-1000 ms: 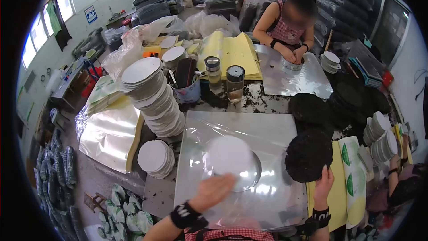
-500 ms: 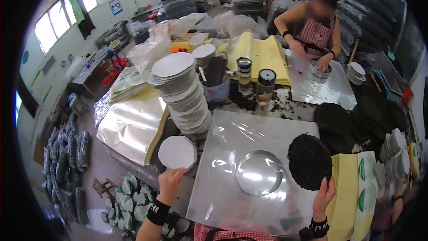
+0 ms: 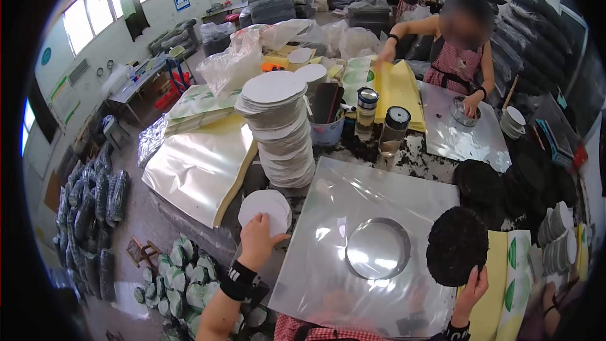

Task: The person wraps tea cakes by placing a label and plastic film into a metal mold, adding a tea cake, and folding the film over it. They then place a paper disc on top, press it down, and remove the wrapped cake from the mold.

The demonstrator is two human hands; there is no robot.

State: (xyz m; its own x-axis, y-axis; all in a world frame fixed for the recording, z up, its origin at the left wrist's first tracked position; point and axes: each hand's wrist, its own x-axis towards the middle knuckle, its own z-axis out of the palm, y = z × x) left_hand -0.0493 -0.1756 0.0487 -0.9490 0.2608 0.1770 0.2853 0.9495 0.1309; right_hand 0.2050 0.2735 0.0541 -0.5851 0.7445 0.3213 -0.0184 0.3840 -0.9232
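My right hand (image 3: 472, 292) grips the lower edge of a dark, crumbly round cake (image 3: 457, 246), thumb on its face, holding it tilted up at the right of the clear sheet. My left hand (image 3: 259, 240) lies on a small pile of white paper discs (image 3: 265, 204), fingers over the top one and thumb spread to the side. Between my hands, a round metal ring (image 3: 377, 248) rests on the clear plastic sheet (image 3: 328, 290).
A tall stack of white discs (image 3: 276, 132) stands behind my left hand. Two lidded jars (image 3: 394, 131) and a bucket (image 3: 327, 131) are beyond the sheet. More dark cakes (image 3: 476, 183) lie at right. Opposite, a co-worker (image 3: 457, 57) handles another ring (image 3: 465, 113).
My left hand has moved from the edge of the white discs onto their top. My right hand still holds the dark cake. The co-worker's one arm now reaches to the yellow sheets.
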